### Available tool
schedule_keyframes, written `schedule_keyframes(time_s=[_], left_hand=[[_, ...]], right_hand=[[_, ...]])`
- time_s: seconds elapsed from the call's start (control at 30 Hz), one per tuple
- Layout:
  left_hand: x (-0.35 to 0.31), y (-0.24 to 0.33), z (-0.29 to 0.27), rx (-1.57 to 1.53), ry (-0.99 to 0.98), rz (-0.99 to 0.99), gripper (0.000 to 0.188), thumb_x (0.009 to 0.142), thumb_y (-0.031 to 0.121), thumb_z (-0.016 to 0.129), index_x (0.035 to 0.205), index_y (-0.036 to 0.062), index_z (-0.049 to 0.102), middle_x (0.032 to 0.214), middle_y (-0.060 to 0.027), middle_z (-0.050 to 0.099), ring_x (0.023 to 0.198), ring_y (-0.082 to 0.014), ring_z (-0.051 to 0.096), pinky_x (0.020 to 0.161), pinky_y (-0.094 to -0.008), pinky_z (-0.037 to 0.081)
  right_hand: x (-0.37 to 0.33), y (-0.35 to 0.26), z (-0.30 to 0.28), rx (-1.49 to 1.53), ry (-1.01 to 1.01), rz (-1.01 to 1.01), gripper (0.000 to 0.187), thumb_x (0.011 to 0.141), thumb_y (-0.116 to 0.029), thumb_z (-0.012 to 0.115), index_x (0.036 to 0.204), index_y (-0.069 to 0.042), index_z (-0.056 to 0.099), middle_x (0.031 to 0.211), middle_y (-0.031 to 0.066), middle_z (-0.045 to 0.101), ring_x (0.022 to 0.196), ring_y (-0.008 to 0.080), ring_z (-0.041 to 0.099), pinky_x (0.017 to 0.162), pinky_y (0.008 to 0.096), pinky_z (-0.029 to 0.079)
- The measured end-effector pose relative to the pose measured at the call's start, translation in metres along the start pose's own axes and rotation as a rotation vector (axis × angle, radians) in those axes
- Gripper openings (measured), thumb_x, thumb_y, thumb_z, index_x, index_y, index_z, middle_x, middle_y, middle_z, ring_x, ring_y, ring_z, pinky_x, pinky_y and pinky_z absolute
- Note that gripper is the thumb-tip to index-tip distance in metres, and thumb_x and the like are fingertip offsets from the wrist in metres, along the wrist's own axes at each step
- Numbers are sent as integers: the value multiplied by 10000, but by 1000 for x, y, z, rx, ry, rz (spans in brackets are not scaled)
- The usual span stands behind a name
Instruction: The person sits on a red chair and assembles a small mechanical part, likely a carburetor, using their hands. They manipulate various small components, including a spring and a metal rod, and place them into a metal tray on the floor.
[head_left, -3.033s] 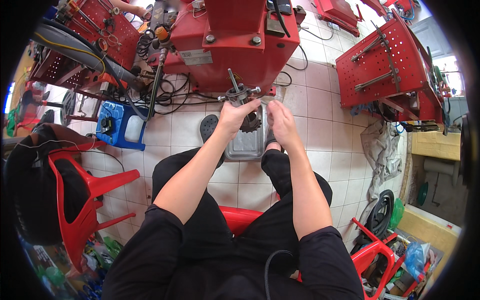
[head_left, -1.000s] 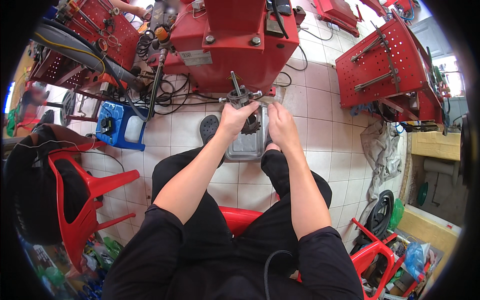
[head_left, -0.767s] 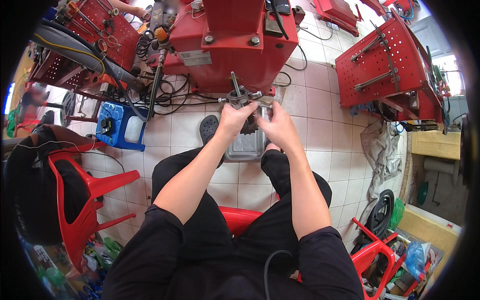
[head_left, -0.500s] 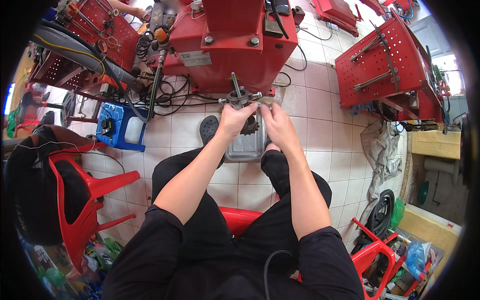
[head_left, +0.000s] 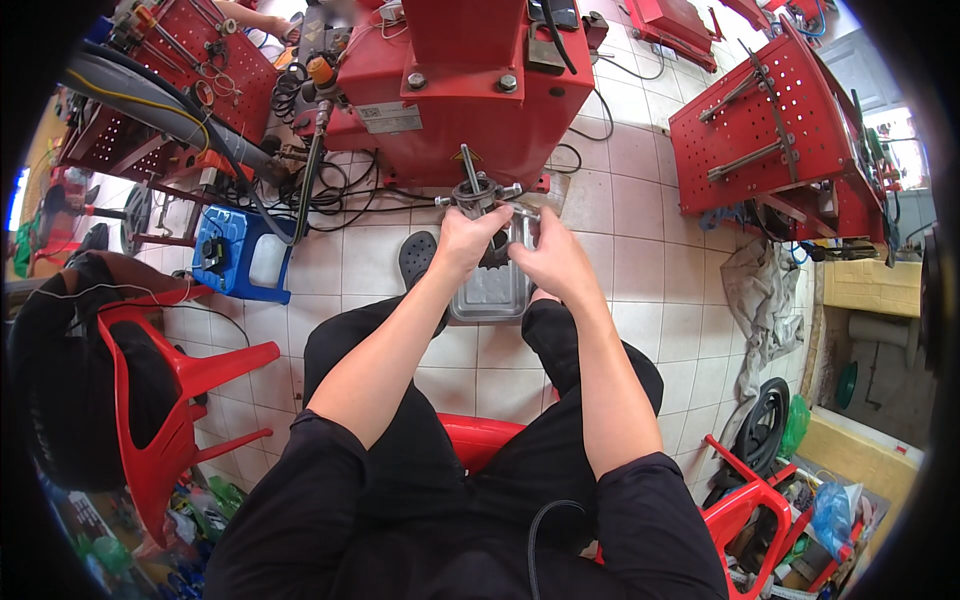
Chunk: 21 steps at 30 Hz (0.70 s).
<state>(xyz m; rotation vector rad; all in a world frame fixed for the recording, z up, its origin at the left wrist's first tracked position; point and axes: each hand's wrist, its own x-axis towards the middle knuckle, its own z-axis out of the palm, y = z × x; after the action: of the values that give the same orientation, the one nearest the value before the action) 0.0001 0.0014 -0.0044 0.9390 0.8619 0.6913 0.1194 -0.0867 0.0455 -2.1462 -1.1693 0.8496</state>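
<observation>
- Red seat (head_left: pixel 480 438) seen between black-trousered legs; red plastic chair (head_left: pixel 185 372) parked on the left, dark cloth (head_left: pixel 65 385) draped over it.
- Metal part (head_left: pixel 473 192) held over the grey tray (head_left: pixel 488 312), between the knees and the machine; rod pointing up and away. Contact with the tray can't be told.
- Left hand (head_left: pixel 463 242) wrapped around the part's body, thumb pressed toward the right side — middle of the part hidden by it.
- Right hand (head_left: pixel 556 260) placed at the part's right side, thumb and fingers spread; whether anything is pinched can't be told. Toothed lower end partly covered by its thumb.
- Dark clog (head_left: pixel 417 258) planted just left of the tray; blue stool (head_left: pixel 238 245) set farther left, grey cloth (head_left: pixel 757 305) heaped well right.
- Black cables (head_left: pixel 365 205) tangled on the tiles beyond; space past the part blocked by the red machine base (head_left: pixel 465 130).
- Red perforated panel (head_left: pixel 735 140) positioned far right.
- Versus half a second ago: right-hand fingertips were bunched near the left ones, now parted — left grip unchanged.
</observation>
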Motion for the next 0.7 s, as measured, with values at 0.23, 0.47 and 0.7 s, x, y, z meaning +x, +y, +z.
schedule_keyframes(time_s=[0.23, 0.47, 0.7], left_hand=[[-2, 2, 4, 9, 3, 28, 133, 822, 101, 719, 910, 11, 678, 853, -35, 677, 759, -108, 623, 710, -270, 506], [-3, 4, 4, -21, 18, 28, 130, 820, 97, 720, 909, 13, 679, 852, -28, 674, 754, -103, 613, 712, -269, 500], [-1, 2, 2, 0, 17, 26, 128, 814, 104, 725, 899, 20, 678, 844, -20, 670, 750, -98, 606, 703, -268, 497]], right_hand=[[7, 8, 2, 74, 28, 50, 448, 800, -372, 593, 1004, 23, 542, 918, 248, 648, 902, 424, 622, 773, 456, 476], [3, 1, -1, 131, -25, 95, 445, 825, -386, 572, 1013, 16, 551, 944, 258, 650, 914, 444, 611, 790, 474, 472], [-2, -3, -3, -47, -18, -26, 496, 912, -447, 489, 1002, 35, 564, 942, 269, 652, 933, 452, 609, 808, 475, 466]])
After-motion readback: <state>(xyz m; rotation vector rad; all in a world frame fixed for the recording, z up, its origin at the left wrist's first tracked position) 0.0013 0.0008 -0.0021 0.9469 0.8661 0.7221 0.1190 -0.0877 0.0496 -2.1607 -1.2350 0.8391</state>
